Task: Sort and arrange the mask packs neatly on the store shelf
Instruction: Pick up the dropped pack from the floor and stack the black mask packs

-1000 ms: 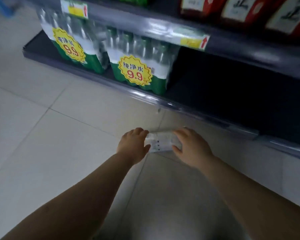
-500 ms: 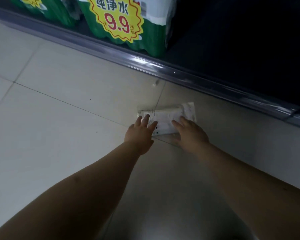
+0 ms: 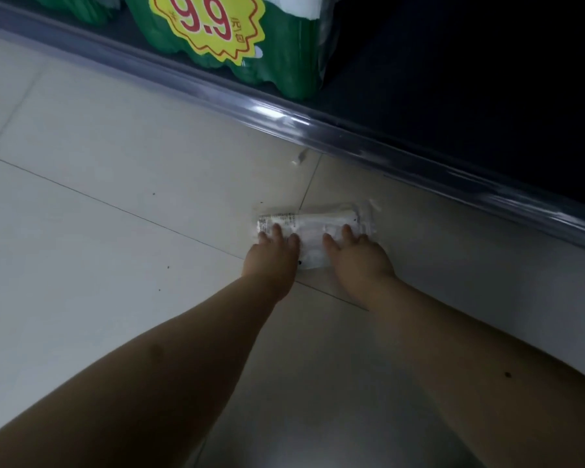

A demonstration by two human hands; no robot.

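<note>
Biggest thing here is the pale tiled floor (image 3: 98, 265), which fills most of the view. Dim light, a few dark specks on it.

Across the top right runs the bottom store shelf (image 3: 368, 146), with a shiny rounded front rail. Behind the rail the right part is just black, so there's no telling what's in there.

The person's two bare forearms come up from the bottom edge, cut off before the elbows.

On the shelf at the top sits a green shrink-wrapped pack (image 3: 291, 62), top chopped off by the frame, so the contents are hard to make out. It has a yellow starburst price sticker (image 3: 210, 25) reading 9.9, also partly cut off.

The mask pack (image 3: 318, 224) isn't on the shelf at all. It's lying flat on the floor just in front of the rail, across a tile seam. It's whitish plastic with small print that's too blurry to read.

The left hand (image 3: 272, 258) lies palm down on the pack's left end, fingers (image 3: 277, 231) straight and slightly spread, pressing rather than gripping. The right hand (image 3: 360, 260) does the same on the right half. Both palms hide the pack's near edge.

There's a tiny whitish scrap (image 3: 299, 159) on the floor by the rail, can't tell what it is.
</note>
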